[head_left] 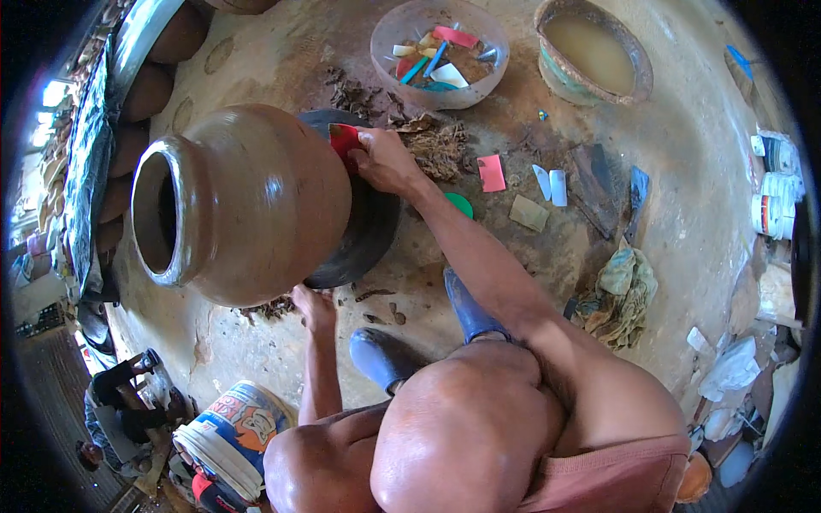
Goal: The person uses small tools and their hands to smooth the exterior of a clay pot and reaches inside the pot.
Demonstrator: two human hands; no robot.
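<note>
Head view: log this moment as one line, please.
right hand: presses red scraper on clay pot | left hand: steadies pot's lower side | pot: on its side on dark wheel

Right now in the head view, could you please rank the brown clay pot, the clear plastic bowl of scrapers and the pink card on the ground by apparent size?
1. Brown clay pot, by far the largest.
2. Clear plastic bowl, holding coloured scrapers.
3. Pink card, smallest.

The pot is nearer the camera, which exaggerates its lead.

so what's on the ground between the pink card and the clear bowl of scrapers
In the head view, a heap of dry brown clay trimmings lies between the pink card and the clear bowl.
</note>
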